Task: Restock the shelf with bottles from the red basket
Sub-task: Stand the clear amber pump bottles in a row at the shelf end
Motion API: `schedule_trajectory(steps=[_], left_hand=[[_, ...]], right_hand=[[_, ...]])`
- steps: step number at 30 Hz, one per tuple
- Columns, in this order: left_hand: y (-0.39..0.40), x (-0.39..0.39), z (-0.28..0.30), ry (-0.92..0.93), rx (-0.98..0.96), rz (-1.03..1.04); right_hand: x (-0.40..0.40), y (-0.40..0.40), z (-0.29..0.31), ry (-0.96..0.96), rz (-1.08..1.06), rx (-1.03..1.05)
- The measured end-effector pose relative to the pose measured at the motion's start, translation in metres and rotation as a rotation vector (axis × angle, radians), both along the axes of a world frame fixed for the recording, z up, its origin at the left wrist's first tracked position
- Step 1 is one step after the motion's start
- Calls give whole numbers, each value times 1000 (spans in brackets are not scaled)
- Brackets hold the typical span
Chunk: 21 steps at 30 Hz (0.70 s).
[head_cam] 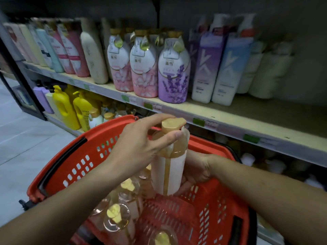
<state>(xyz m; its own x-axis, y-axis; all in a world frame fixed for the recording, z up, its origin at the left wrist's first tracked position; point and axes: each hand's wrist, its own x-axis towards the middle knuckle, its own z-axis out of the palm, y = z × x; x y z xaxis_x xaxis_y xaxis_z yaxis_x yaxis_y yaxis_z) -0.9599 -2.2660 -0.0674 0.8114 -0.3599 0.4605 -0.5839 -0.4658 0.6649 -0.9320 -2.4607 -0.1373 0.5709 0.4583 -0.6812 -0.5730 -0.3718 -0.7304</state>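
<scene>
An amber bottle [169, 167] with a gold cap and white label stands upright above the red basket [74, 167]. My left hand [141, 144] grips its neck and cap from the left. My right hand [194, 171] wraps round its lower body from the right and behind. Several more gold-capped amber bottles [122, 211] lie in the basket's left half. Behind the basket runs the shelf [221, 112], its upper board holding pink and purple bottles [173, 71].
The shelf's upper board has an open stretch at the right [283, 114], beyond the tall white-and-purple bottles [207, 68]. Yellow bottles [65, 106] fill the lower shelf at left. Pale floor tiles [26, 138] lie to the left. A dark post [19, 73] stands at the shelf's end.
</scene>
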Motion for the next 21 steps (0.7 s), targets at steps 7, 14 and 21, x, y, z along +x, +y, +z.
schedule_trajectory(steps=[7,14,21], left_hand=[[-61,6,49,-103,-46,-25],[-128,33,96,-123,-172,-95],[-205,46,133,-127,-172,-149]], right_hand=[[-13,-54,41,-201,-407,97],[-17,-135,87,-307,-668,103],[-23,-205,119,-456,-869,79]])
